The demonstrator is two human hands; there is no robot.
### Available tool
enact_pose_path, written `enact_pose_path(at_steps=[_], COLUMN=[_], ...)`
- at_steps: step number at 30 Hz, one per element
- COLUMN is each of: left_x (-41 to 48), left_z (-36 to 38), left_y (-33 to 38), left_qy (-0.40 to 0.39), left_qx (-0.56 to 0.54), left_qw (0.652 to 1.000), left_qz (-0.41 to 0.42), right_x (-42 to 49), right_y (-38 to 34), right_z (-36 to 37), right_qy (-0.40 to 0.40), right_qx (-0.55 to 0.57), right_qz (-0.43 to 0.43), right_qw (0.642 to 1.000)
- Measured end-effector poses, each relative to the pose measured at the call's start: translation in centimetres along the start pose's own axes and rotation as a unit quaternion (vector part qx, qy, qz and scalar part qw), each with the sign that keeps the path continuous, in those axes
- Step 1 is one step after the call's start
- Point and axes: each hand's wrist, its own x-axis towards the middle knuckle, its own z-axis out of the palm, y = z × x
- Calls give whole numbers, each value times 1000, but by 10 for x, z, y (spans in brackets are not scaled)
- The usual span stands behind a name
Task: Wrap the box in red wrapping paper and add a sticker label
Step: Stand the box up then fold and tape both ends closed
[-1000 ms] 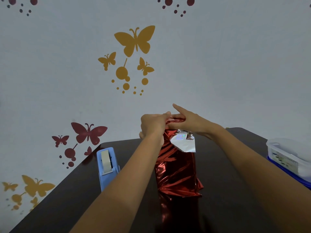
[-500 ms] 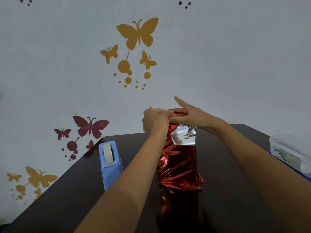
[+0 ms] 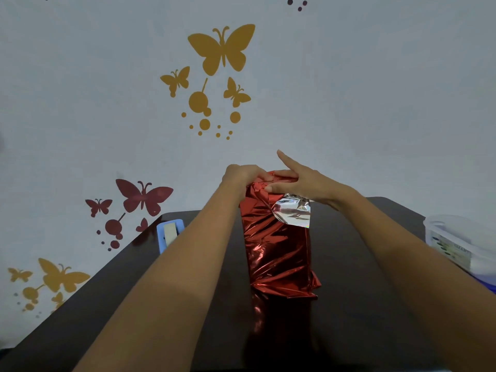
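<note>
Dark brown table [image 3: 362, 291] fills the bottom of the frame, and a pale wall with butterfly stickers [image 3: 222, 49] fills the top.

My left hand [image 3: 241, 177] has its fingers curled down over the top end of the red paper [image 3: 276, 251], and it grips the crumpled part there. My right hand [image 3: 303, 183] is just beside it, touching it from the right. Its thumb and middle fingers pinch a fold of the same red paper. Its first finger sticks straight up and touches nothing.

I cannot see the box, because the paper hides it. The wrapped shape is long. It runs from the low middle of the frame up to the middle, where both my hands are. So the end I am folding is right under my fingers, and the other end, lower in the frame, is well apart from them, with its paper loose and sticking out.

A silver flap [image 3: 294, 212] hangs just below my right hand. I think this top end needs tape next. The blue tape holder [image 3: 169, 233] stands at the left, nearer my left hand. A clear plastic tub [image 3: 456, 242] sits at the right edge.
</note>
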Motion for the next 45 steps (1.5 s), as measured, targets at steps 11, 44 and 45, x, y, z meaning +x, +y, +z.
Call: enact_pose_path(at_steps=[11,44,45], left_x=[13,16,15], left_z=[-15,-24,-24], left_y=[-11,-86,-85], left_qy=[-31,-177,-179], left_qx=[25,-18,-12], left_qw=[995,965,964], left_qz=[88,194,195], right_x=[-3,-11,-14], right_y=[2,-13,-11], right_z=[-3,-23,-21], right_qy=[-7,178,149], right_qx=[21,147,138], right_qz=[-17,-123,-117], right_qw=[1000,965,972])
